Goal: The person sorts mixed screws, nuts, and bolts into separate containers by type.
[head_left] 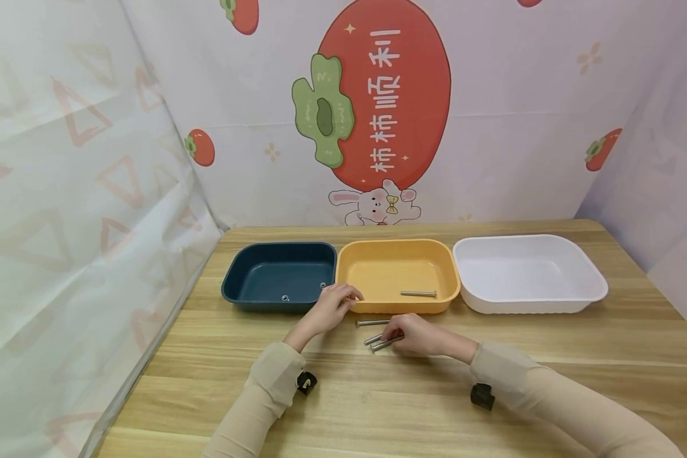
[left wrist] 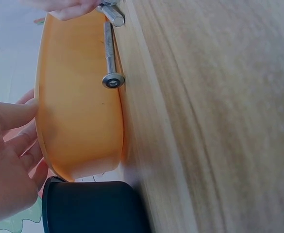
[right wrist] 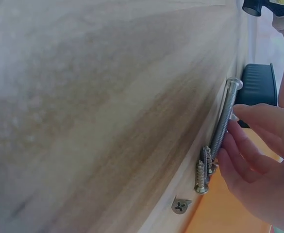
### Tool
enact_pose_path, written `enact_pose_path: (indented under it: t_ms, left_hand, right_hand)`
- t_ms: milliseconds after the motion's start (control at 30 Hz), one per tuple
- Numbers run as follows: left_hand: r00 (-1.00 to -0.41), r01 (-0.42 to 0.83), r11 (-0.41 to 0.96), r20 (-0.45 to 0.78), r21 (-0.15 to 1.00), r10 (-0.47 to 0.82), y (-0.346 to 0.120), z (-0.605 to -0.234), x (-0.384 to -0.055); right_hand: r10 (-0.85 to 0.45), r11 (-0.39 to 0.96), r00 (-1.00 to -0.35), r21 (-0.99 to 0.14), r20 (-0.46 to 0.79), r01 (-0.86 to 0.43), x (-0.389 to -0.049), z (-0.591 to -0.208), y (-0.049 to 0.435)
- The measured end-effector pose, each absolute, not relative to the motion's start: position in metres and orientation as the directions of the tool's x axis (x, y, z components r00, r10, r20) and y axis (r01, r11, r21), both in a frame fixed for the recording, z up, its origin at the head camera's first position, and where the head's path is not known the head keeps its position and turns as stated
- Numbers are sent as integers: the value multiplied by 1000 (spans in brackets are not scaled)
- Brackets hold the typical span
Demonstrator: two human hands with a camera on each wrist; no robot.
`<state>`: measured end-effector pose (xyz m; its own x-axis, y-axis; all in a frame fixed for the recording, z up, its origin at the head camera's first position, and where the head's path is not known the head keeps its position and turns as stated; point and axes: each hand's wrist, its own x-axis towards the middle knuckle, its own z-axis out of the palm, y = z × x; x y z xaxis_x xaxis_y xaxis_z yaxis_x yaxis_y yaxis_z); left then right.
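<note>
Where printed cloth [head_left: 498, 152] hangs behind, wood-grain table [head_left: 372, 407], three trays [head_left: 403, 308], bolts [right wrist: 223, 124]

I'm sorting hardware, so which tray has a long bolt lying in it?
The yellow tray in the middle. A long bolt lies inside it; the dark blue tray holds small metal pieces, and the white tray shows no bolt.
</note>
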<state>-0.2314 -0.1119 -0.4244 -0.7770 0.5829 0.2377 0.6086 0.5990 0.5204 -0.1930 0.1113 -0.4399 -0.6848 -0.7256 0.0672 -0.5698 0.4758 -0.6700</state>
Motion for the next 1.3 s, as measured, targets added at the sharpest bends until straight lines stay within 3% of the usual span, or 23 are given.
enact_pose_path:
  t_ms: [900, 1300]
  left_hand:
    - [-770, 621, 589, 262, 518, 582, -112, -425, -230]
    - [-773, 614, 590, 252, 524, 582, -111, -424, -229]
  right_hand:
    - [-779, 427, -619, -638, 101, -641, -197, -446, 107]
    - [-772, 409, -625, -662, 116, -628, -195, -448, 107]
